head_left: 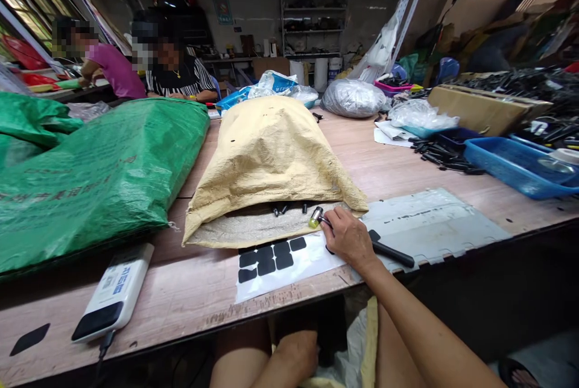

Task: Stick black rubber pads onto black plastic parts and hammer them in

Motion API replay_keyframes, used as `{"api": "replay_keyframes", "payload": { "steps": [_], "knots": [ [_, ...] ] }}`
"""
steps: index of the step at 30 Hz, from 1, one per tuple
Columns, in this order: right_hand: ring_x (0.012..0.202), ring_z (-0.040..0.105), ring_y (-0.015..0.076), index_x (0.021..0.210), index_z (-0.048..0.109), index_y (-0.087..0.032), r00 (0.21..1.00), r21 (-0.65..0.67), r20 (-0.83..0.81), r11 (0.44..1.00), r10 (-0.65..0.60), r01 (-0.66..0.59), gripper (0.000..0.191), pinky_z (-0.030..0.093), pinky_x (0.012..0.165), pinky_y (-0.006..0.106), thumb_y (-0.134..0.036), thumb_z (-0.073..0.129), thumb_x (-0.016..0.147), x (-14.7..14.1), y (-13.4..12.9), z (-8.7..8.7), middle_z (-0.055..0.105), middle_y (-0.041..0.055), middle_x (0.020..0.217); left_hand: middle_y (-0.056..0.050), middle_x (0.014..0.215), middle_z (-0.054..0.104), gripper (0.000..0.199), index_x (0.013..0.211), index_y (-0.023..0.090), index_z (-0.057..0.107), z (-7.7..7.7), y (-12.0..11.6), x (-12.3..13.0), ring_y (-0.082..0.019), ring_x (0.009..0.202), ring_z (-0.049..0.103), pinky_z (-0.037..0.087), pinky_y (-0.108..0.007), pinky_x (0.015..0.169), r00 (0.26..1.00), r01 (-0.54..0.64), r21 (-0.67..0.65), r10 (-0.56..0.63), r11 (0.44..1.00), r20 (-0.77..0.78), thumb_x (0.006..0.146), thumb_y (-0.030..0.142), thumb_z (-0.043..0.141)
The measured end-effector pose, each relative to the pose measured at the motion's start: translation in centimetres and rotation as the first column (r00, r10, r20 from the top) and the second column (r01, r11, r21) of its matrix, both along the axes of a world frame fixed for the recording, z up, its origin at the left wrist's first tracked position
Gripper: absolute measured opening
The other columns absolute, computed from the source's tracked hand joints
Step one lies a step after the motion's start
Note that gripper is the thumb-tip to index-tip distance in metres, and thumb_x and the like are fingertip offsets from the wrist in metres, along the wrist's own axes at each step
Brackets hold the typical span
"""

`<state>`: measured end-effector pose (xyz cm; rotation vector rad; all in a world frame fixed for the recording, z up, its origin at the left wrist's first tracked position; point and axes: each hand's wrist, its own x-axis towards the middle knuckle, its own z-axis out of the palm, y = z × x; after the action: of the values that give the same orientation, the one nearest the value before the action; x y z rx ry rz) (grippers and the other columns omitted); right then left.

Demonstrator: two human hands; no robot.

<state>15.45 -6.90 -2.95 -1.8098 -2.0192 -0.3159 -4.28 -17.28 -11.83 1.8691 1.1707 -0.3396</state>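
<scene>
My right hand (pixel 348 234) is closed around the black handle of a small mallet (pixel 393 251). Its short metal head has a yellow-green face and lies at the mouth of a tan woven sack (pixel 275 159). A few small black pieces (pixel 283 209) show inside that opening. Just left of the hand, a white sheet bearing black rounded stickers (pixel 266 258) lies partly under the sack. Below the table edge, my left hand (pixel 296 355) is down by my lap, beside another open sack (pixel 368 340); its fingers are hidden.
A bulging green sack (pixel 90 177) covers the table's left side, with a white power bank (pixel 115 291) and cable in front. Rightward are a translucent sheet (pixel 429 225), black parts (pixel 446 155) and a blue basket (pixel 520 168). Two people sit across at the left.
</scene>
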Motion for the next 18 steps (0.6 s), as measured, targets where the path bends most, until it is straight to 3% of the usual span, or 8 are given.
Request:
{"api": "replay_keyframes", "payload": {
  "steps": [3,5,7,9,11,13,14,18],
  "knots": [
    [0.091,0.052,0.0206,0.095,0.057,-0.02,1.0,0.001,-0.002,1.0,0.002,-0.002,0.011,0.035,0.077,0.032,-0.029,0.05,0.096,-0.1,0.0,0.0,0.059,0.006,0.095,-0.01,0.102,0.076,0.026,0.102,0.025,0.075,5.2,0.8,-0.2,-0.032,0.098,0.07,0.053,-0.042,0.086,0.991,0.096,0.062,-0.101,0.993,0.084,0.079,0.033,0.066],
    [0.09,0.051,0.0208,0.095,0.057,-0.02,1.0,0.0,-0.001,1.0,0.002,-0.002,0.011,0.035,0.077,0.032,-0.028,0.05,0.095,-0.1,0.0,0.0,0.059,0.0061,0.094,-0.003,0.085,0.075,0.023,0.095,0.026,0.075,9.1,2.5,-0.7,-0.023,0.077,0.069,0.051,-0.031,0.068,0.958,0.135,-0.034,-0.122,0.99,0.258,0.08,0.042,0.066],
    [0.09,0.051,0.0209,0.095,0.057,-0.02,1.0,0.0,0.0,1.0,-0.002,0.002,0.011,0.035,0.077,0.032,-0.028,0.05,0.096,-0.1,0.0,0.0,0.059,0.0061,0.094,0.0,0.077,0.073,0.028,0.096,0.024,0.073,12.3,5.5,-1.4,-0.017,0.066,0.064,0.046,-0.025,0.058,0.915,0.059,-0.082,-0.021,0.995,0.404,0.088,0.044,0.056],
    [0.089,0.052,0.021,0.095,0.057,-0.02,1.0,-0.002,-0.002,1.0,-0.004,0.004,0.011,0.035,0.077,0.032,-0.029,0.05,0.096,-0.1,0.0,-0.1,0.059,0.0061,0.093,-0.001,0.074,0.071,0.031,0.087,0.02,0.072,14.2,9.3,-2.0,-0.017,0.066,0.062,0.043,-0.025,0.058,0.902,-0.162,0.096,0.108,0.982,0.417,0.09,0.043,0.051],
    [0.09,0.052,0.0212,0.094,0.057,-0.02,1.0,-0.008,-0.008,1.0,-0.003,0.003,0.012,0.035,0.077,0.032,-0.029,0.05,0.096,-0.1,0.1,-0.1,0.059,0.0063,0.093,-0.004,0.08,0.073,0.031,0.088,0.019,0.071,14.7,13.3,-2.5,-0.02,0.074,0.065,0.044,-0.027,0.064,0.886,-0.417,0.361,0.284,0.834,0.367,0.092,0.041,0.05],
    [0.091,0.052,0.0214,0.094,0.057,-0.021,1.0,-0.01,-0.017,1.0,-0.002,0.002,0.012,0.036,0.077,0.032,-0.029,0.05,0.096,0.0,0.1,-0.1,0.06,0.0066,0.094,-0.008,0.087,0.074,0.028,0.088,0.019,0.07,14.3,16.8,-2.5,-0.023,0.083,0.067,0.045,-0.029,0.07,0.853,-0.519,0.535,0.448,0.667,0.268,0.091,0.04,0.051],
    [0.091,0.052,0.0214,0.094,0.057,-0.021,1.0,-0.012,-0.02,1.0,0.0,0.0,0.012,0.036,0.078,0.032,-0.029,0.049,0.096,0.0,0.1,0.0,0.06,0.0068,0.094,-0.01,0.09,0.074,0.028,0.088,0.019,0.07,13.9,18.1,-2.3,-0.025,0.087,0.067,0.046,-0.031,0.073,0.833,-0.532,0.585,0.503,0.612,0.23,0.09,0.04,0.052],
    [0.092,0.053,0.0214,0.094,0.056,-0.021,1.0,-0.023,-0.024,1.0,0.001,-0.001,0.011,0.036,0.078,0.032,-0.029,0.049,0.096,0.0,0.1,0.0,0.06,0.0066,0.094,-0.019,0.101,0.073,0.034,0.095,0.016,0.068,12.4,20.5,-1.0,-0.034,0.097,0.068,0.049,-0.038,0.078,0.784,-0.537,0.66,0.6,0.526,0.16,0.087,0.046,0.055]
  ]
}}
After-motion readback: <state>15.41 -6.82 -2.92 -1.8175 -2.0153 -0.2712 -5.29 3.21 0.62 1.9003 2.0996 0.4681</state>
